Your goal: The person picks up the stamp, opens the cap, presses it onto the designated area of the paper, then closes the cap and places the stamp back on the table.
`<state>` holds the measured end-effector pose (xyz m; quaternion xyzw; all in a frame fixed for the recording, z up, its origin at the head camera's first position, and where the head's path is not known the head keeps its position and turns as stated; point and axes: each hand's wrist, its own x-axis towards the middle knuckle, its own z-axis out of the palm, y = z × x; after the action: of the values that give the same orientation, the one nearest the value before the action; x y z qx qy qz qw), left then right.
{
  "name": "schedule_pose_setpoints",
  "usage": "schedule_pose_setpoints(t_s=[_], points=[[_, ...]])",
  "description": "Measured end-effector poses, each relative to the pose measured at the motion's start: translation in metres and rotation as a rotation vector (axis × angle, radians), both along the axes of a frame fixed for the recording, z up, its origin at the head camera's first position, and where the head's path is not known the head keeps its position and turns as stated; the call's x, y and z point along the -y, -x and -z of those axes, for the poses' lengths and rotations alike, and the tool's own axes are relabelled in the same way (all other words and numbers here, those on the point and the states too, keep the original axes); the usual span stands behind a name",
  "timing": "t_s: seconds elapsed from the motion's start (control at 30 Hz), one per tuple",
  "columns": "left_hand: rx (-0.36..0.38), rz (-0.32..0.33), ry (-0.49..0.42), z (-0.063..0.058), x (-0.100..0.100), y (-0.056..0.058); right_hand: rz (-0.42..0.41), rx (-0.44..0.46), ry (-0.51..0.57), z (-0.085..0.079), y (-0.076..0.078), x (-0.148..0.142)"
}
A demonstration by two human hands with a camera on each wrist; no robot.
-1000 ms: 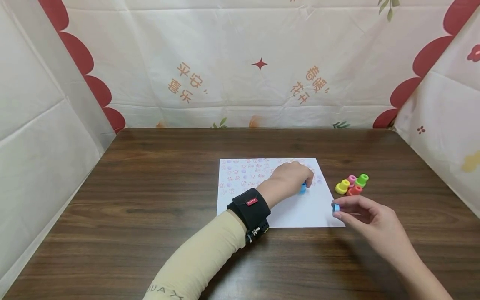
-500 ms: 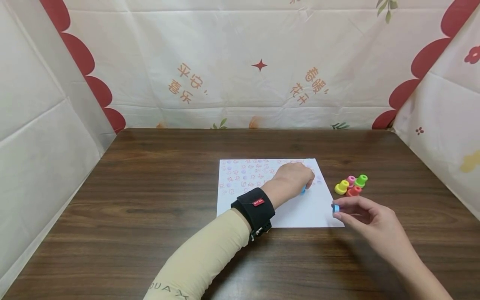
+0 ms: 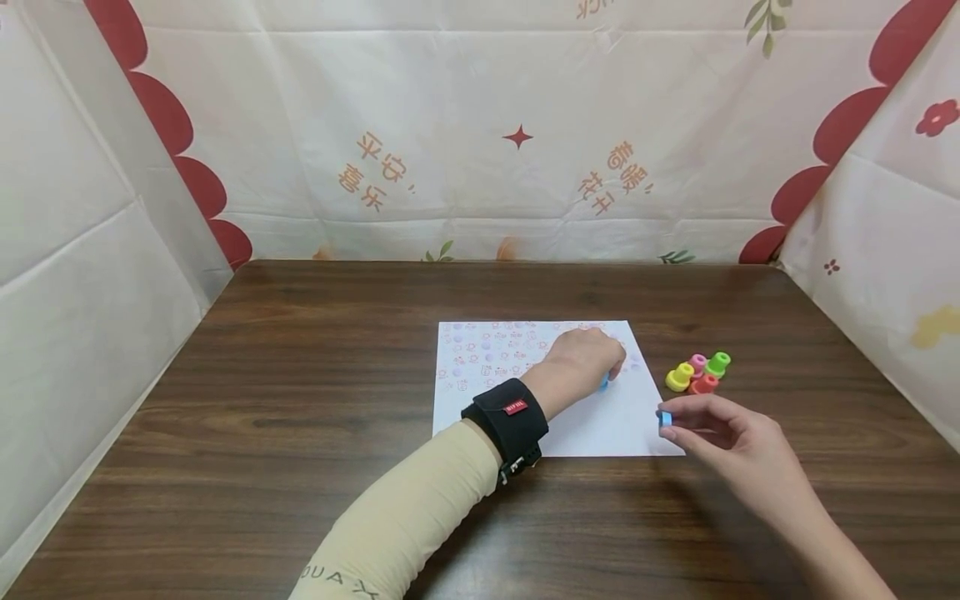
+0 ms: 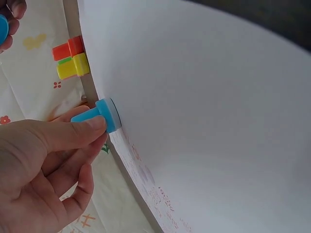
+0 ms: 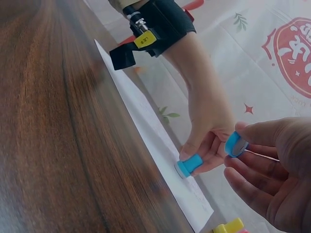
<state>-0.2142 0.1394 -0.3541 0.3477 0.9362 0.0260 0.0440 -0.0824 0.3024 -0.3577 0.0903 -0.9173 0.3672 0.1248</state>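
My left hand (image 3: 585,354) pinches a small blue stamp (image 4: 104,116) between thumb and fingers, its face right at the white paper (image 3: 600,425). Rows of small red and purple stamped prints (image 3: 495,346) cover the upper part of the sheet. To the right, by the paper's near right corner, my right hand (image 3: 727,433) holds a round blue cap (image 5: 235,144) between thumb and fingertips, raised over the table. From the head view most of the stamp is hidden behind the left hand.
Several more stamps stand together right of the paper: yellow (image 3: 679,377), pink (image 3: 697,364), green (image 3: 717,364) and red (image 3: 704,384). Everything rests on a dark wooden table (image 3: 300,375). A printed cloth (image 3: 480,192) hangs behind it.
The left hand has shifted slightly and its wrist has turned, so less of the stamp shows. The right hand keeps the cap in nearly the same place. The head view has tilted up slightly.
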Motion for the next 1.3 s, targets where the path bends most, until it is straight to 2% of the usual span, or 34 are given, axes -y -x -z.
schedule_pose_setpoints(t_s=[0.37,0.5,0.6,0.67,0.77,0.87,0.97,1.03,1.13,1.3], points=[[-0.019,0.013,0.017,-0.002,-0.002,0.001,-0.01,-0.017,0.005,-0.002,0.001,0.001],[-0.011,0.032,-0.001,0.0,-0.003,0.004,-0.009,-0.023,0.009,-0.002,0.001,0.0],[0.003,0.034,-0.045,-0.002,0.005,0.006,-0.017,-0.027,0.016,-0.001,0.002,-0.001],[0.015,0.02,-0.131,-0.009,0.015,0.006,-0.016,-0.042,0.03,-0.003,0.004,-0.001],[0.047,-0.008,-0.36,-0.024,0.032,0.0,-0.007,-0.079,0.062,-0.011,0.007,-0.001],[0.114,-0.015,-0.616,-0.033,0.051,-0.01,-0.01,-0.12,0.109,-0.02,0.009,0.006],[0.196,-0.021,-0.794,-0.036,0.068,-0.023,-0.036,-0.145,0.151,-0.026,0.013,0.019],[0.236,-0.02,-0.867,-0.037,0.076,-0.031,-0.062,-0.155,0.167,-0.029,0.015,0.028],[0.269,-0.018,-0.928,-0.037,0.085,-0.042,-0.096,-0.169,0.187,-0.031,0.017,0.041],[0.265,0.006,-0.964,-0.037,0.094,-0.055,-0.141,-0.186,0.253,-0.032,0.017,0.057]])
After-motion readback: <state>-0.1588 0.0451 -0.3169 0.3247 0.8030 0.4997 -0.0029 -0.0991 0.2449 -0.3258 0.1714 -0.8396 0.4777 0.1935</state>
